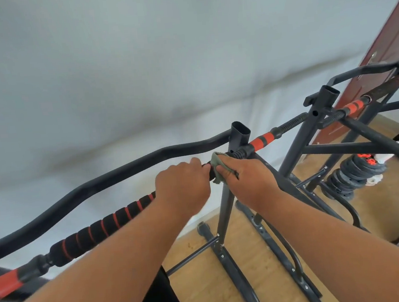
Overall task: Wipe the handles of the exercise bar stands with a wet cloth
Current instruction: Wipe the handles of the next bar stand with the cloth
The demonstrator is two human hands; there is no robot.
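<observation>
A black foam handle with red rings [103, 227] runs from lower left up to the middle of the frame, on a black bar stand [225, 204]. My left hand [184, 190] grips the handle's upper end. Just to its right, my right hand [247, 179] holds a small grey-green cloth [219, 164] wrapped round the bar, next to the stand's upright tube. Beyond the cloth the bar continues with an orange-red sleeve [262, 142] and a threaded end. A curved black bar [113, 178] runs behind the handle.
A second stand [317, 124] rises at the right with another orange-red sleeve [355, 106]. Stacked black weight plates [353, 175] lie on the wooden floor [230, 281]. A dark red door [383, 48] is at far right, a white wall [136, 59] behind.
</observation>
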